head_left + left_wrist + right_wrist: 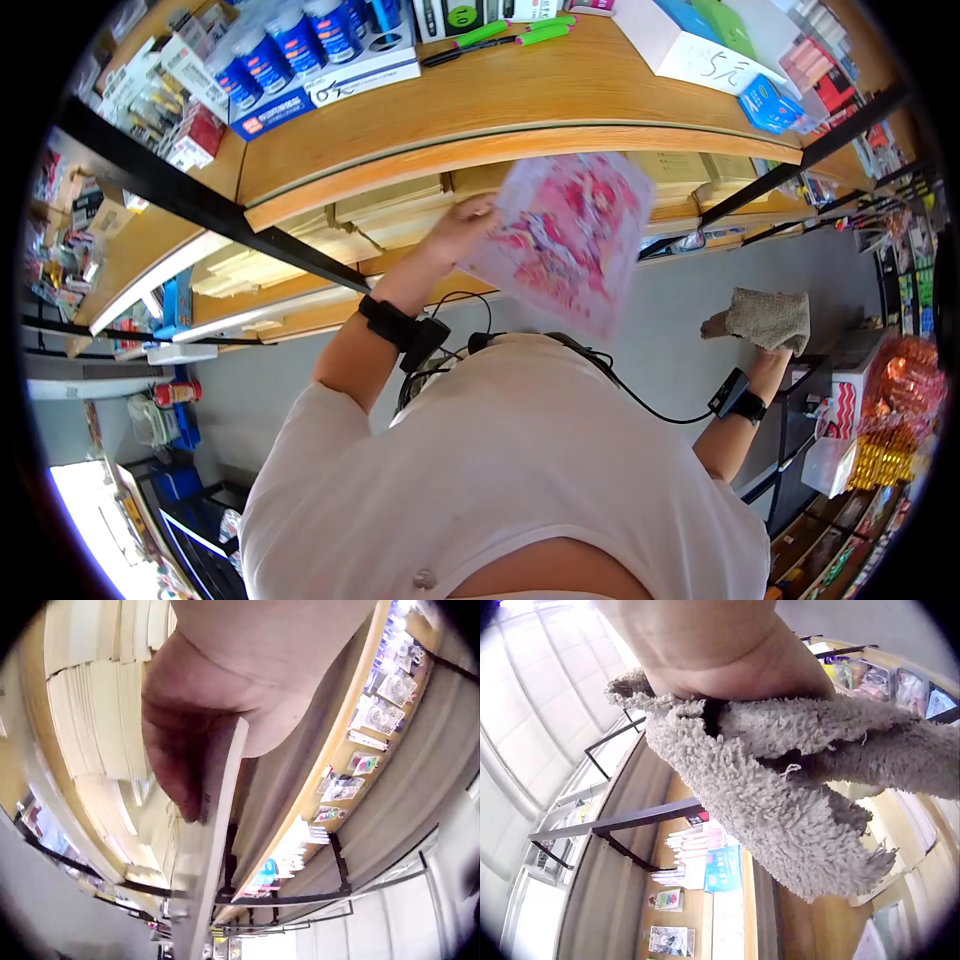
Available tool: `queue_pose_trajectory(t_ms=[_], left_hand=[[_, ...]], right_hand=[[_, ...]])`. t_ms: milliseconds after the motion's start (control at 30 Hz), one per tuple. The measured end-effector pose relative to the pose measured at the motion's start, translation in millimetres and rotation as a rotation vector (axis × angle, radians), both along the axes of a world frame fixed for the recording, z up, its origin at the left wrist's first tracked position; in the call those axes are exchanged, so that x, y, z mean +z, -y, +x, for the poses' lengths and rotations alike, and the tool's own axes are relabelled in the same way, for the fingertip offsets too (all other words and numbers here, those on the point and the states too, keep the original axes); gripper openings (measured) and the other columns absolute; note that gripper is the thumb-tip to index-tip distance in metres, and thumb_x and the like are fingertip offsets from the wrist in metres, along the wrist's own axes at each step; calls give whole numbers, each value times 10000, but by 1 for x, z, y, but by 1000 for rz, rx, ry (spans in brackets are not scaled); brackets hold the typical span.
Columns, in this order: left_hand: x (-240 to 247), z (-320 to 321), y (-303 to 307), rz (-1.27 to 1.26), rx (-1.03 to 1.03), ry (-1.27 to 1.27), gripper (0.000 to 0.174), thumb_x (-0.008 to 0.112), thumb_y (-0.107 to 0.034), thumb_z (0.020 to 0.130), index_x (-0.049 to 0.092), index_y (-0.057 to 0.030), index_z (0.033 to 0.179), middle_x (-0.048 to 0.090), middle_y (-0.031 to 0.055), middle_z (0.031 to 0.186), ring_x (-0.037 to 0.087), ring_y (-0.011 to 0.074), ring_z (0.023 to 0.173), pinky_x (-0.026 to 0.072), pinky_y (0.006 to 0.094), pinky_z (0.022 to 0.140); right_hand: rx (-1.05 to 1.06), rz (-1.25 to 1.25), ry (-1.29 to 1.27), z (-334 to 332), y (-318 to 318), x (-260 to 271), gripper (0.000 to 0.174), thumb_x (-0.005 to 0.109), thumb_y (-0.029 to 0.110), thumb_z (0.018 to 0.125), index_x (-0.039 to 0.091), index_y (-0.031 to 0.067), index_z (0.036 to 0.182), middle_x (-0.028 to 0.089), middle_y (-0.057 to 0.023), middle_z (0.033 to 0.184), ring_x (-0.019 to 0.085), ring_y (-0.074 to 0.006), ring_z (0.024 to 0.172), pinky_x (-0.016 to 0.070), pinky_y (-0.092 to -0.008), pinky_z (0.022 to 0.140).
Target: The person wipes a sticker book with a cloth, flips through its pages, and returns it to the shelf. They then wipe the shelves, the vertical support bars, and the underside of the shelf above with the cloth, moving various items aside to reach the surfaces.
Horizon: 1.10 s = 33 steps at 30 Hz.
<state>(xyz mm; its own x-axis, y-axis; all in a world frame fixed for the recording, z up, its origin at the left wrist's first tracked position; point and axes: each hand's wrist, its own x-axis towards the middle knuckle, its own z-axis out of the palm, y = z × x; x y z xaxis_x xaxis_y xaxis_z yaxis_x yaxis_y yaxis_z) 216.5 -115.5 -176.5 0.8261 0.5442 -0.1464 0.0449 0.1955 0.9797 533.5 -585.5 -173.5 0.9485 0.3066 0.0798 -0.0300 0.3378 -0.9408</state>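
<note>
My left hand [462, 234] grips one edge of a flat pink picture board [570, 235] with cartoon figures, held in front of the lower shelf. In the left wrist view the board [214, 840] is seen nearly edge-on, with the fingers on one face; the thumb is mostly hidden. Off to the right, my right hand [780, 671] holds a shaggy grey-brown cleaning cloth [768, 318] out over the floor. The cloth [757, 802] hangs in folds and covers most of the fingers.
On the upper wooden shelf [560, 95] stand blue-labelled bottles [295, 45], green markers [545, 33] and a white box [690, 55]. Stacks of tan paper goods [390, 205] fill the shelf below. Black metal posts [190, 180] cross the shelf fronts. Shiny packets [885, 455] lie at right.
</note>
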Motion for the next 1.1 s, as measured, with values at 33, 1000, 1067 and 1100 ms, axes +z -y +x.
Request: queue_pose_trajectory(t_ms=[33,1000,1067,1100], left_hand=[[-4,-2,-13,58,69,-30,363,585,-158,868,522,-27,1200,600,56,1028,569,136,906,472,271,761],[-42,88,-27,1548,-129,-951,521,410,-423,917,339,-199,1382,301,163,1427,264,311,1330,242,500,1054],[-31,94,-25,1502,-147,-1023,529,373,-442,923,326,-197,1389,290,158,1435,237,309,1342,239,508,1054],[-46,91,-30,1537,-111,-952,538,436,-416,904,337,-185,1379,316,173,1413,254,327,1329,262,492,1047]], right_hand=[[3,-59,-28,24,21,-23,367,448,282,924,458,93,1238,530,-80,1208,514,-268,1109,440,-395,932],[-170,660,91,35,-240,53,247,390,242,909,536,72,1011,576,-82,982,571,-223,893,462,-360,808],[-275,659,50,7,-295,73,191,407,227,890,534,86,912,565,-71,920,543,-211,880,433,-349,811],[-392,379,438,-16,-317,81,164,451,216,842,534,92,910,564,-78,923,532,-238,905,403,-377,838]])
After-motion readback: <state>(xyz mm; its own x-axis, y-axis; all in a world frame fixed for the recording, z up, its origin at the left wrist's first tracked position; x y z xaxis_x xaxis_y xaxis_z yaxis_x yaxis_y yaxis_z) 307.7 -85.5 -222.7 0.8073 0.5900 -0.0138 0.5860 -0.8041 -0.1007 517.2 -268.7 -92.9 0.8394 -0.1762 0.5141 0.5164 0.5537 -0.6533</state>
